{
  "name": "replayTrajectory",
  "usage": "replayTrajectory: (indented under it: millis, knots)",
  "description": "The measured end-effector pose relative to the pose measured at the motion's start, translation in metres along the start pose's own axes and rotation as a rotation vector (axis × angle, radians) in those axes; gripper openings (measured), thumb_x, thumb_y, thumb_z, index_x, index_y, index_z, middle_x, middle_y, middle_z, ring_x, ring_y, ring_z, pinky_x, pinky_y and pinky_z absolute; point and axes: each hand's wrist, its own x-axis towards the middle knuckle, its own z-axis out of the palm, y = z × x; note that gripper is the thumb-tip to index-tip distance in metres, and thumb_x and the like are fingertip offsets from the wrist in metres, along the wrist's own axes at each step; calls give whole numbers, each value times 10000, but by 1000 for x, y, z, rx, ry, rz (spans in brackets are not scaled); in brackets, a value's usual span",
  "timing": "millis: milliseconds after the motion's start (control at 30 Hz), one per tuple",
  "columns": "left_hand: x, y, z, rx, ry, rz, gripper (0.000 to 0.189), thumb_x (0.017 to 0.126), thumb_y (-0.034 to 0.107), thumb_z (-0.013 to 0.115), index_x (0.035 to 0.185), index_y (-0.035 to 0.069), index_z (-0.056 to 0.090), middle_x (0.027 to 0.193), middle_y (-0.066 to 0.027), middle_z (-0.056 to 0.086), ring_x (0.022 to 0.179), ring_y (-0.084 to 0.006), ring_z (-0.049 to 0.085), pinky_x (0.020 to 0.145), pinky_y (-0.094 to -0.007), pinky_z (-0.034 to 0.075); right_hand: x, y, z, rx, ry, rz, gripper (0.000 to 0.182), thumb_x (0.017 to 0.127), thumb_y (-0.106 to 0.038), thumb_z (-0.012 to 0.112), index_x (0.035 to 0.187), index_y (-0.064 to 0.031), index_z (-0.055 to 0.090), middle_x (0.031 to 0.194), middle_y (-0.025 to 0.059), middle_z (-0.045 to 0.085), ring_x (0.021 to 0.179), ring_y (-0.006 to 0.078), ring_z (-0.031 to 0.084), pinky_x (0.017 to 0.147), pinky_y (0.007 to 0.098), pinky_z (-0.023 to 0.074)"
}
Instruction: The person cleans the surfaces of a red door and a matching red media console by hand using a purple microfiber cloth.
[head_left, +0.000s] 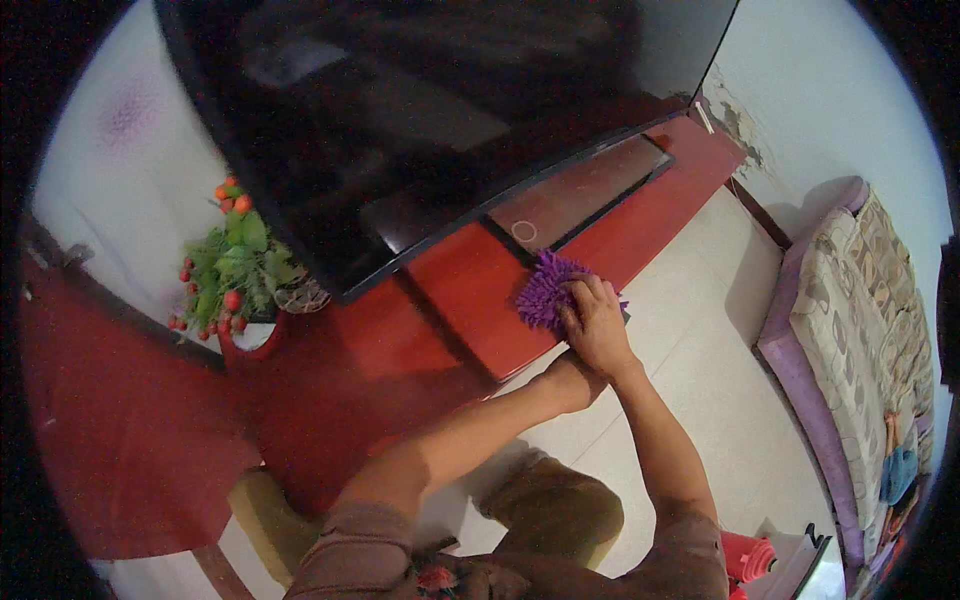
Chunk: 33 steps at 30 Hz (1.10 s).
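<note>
My right hand (600, 326) grips a purple chenille microfibre duster (546, 291). The duster's strands press against the front edge of a red wooden TV stand (480, 300). Just below, my left hand (576, 381) is tucked under the right wrist. Its fingers are hidden, so whether it holds part of the duster is unclear. Beyond the duster, a pale ring (524, 231) like a rubber band lies on a dark-framed glass panel (585, 195) set in the stand's top.
A large dark television (420, 142) overhangs the stand. Artificial greenery with red and orange fruit (240, 270) stands at left, beside a red cloth-like surface (135, 420). A folded mattress (847, 337) leans by the right wall, on the tiled floor (697, 322). A red roll (746, 555) sits low right.
</note>
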Motion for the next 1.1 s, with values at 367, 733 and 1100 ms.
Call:
replayTrajectory:
  millis: [367,733,1100]
  knots:
    - [60,-23,33,250,239,-32,580,938,183,463,1435,-107,391,1517,-275,392,1416,-444,350,1185,-546,236,75,169,1,-309,223,382,299,913,-223,593,1129,-18,589,1194,203,603,1093,423,560,909,519,471]
    - [67,-45,46,-303,209,-147,587,966,157,433,1514,-17,315,1591,-212,305,1439,-374,341,1196,-491,245,30,64,12,-137,179,162,290,819,-156,662,1070,-26,595,1079,179,601,1008,387,553,859,506,454]
    - [48,-46,25,-230,-13,-291,612,977,264,465,1525,40,312,1588,-203,308,1452,-381,303,1198,-482,242,-14,-17,11,63,56,61,312,826,-164,682,1100,-28,618,1248,181,607,1145,386,556,991,495,432]
